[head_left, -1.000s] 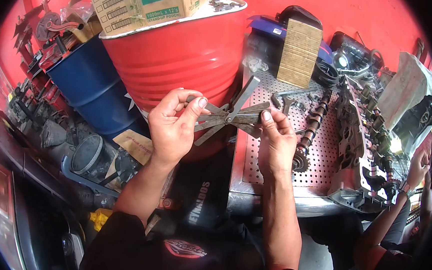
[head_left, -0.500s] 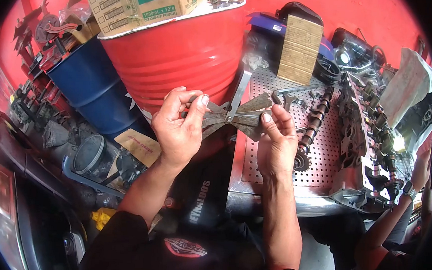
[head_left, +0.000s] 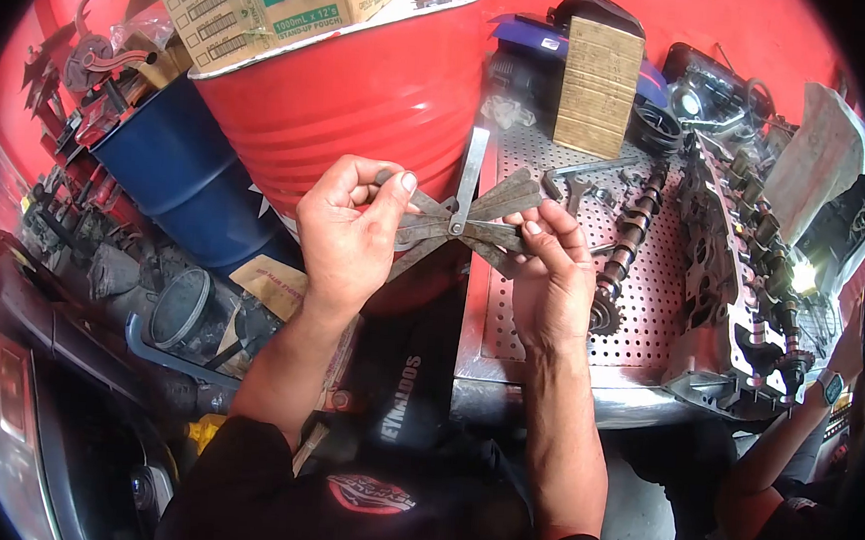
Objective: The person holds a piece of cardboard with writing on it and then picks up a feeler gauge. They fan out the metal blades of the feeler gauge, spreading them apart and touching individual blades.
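Between my two hands a feeler gauge (head_left: 456,229) is held up, its thin metal blades fanned out to both sides of the pivot. One straight piece of it points up and away toward the red drum. My left hand (head_left: 351,219) pinches the end of a blade between thumb and fingertips. With thumb and fingers, my right hand (head_left: 554,253) grips blades on the other side. Beyond the right hand, a camshaft (head_left: 631,239) lies on the perforated metal table (head_left: 509,326).
A cylinder head (head_left: 718,280) stands on the table's right side. Upright behind it is a cardboard piece (head_left: 597,91). At left are a red drum (head_left: 364,105) bearing a carton (head_left: 270,8), and a blue drum (head_left: 179,167). Another person's arm (head_left: 792,436) is at far right.
The feeler gauge's blades have shifted around the pivot, with the upper right ones spread differently. My left hand has moved slightly left, and the upright piece stands steeper.
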A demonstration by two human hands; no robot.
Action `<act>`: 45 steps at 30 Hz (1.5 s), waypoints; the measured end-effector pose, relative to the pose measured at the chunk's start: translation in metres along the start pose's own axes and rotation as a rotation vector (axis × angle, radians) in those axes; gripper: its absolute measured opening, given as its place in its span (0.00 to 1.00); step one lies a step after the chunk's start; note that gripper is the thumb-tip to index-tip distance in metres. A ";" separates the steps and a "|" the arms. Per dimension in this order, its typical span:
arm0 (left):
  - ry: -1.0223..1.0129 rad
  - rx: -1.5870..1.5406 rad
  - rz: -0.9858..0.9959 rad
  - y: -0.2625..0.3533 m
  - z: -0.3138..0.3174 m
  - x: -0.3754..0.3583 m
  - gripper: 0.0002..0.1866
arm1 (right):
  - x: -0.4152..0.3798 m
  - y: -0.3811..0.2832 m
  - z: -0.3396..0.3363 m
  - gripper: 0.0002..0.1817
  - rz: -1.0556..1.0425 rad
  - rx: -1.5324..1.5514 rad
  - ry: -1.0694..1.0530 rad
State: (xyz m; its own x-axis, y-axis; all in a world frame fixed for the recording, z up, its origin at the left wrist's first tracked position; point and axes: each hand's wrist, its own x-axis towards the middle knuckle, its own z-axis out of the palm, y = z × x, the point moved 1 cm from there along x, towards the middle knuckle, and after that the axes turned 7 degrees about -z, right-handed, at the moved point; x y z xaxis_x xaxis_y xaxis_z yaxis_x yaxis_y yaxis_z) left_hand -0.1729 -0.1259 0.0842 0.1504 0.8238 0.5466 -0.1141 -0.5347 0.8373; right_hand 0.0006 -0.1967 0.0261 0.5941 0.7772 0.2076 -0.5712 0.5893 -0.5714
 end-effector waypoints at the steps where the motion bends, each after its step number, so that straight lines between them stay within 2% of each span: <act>1: 0.006 0.008 0.017 0.000 0.000 0.000 0.04 | -0.003 -0.002 0.007 0.13 -0.009 0.000 0.016; 2: 0.014 0.015 0.034 0.000 0.000 0.000 0.04 | -0.004 -0.002 0.011 0.12 -0.018 0.001 0.032; 5: 0.061 -0.026 0.123 0.001 0.002 -0.003 0.04 | -0.004 0.003 0.003 0.11 0.152 -0.030 0.070; 11: 0.091 -0.054 0.129 -0.010 -0.002 -0.010 0.05 | -0.002 0.005 0.002 0.11 0.069 0.006 0.029; 17: 0.130 -0.103 0.109 -0.017 -0.002 -0.009 0.05 | -0.006 0.006 0.005 0.16 -0.017 -0.123 -0.011; 21: 0.108 -0.214 0.018 -0.023 -0.006 -0.010 0.05 | -0.008 0.004 0.006 0.19 -0.045 -0.236 -0.008; 27: 0.147 -0.170 0.033 -0.028 -0.007 -0.018 0.05 | -0.010 0.000 0.010 0.23 -0.043 -0.189 -0.076; 30: 0.125 -0.135 0.018 -0.018 -0.007 -0.017 0.06 | -0.009 -0.002 0.012 0.20 -0.048 -0.096 -0.095; 33: 0.120 -0.140 -0.021 -0.014 -0.008 -0.014 0.05 | -0.010 -0.002 0.016 0.14 0.004 -0.025 0.028; 36: 0.135 -0.163 -0.014 -0.015 -0.004 -0.015 0.05 | -0.004 0.008 0.001 0.10 0.101 0.002 0.001; 39: 0.142 -0.144 0.047 -0.013 0.002 -0.017 0.04 | -0.010 0.001 0.009 0.13 0.255 -0.022 0.034; 45: 0.036 -0.010 0.075 -0.018 0.008 -0.020 0.04 | -0.009 0.006 0.005 0.14 0.073 -0.189 0.050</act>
State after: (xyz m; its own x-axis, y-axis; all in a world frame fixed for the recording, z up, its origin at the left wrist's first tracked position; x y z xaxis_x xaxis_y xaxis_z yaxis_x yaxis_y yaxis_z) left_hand -0.1657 -0.1349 0.0585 0.1052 0.7880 0.6066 -0.1331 -0.5933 0.7939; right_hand -0.0110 -0.1986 0.0249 0.5851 0.8016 0.1226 -0.5003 0.4758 -0.7233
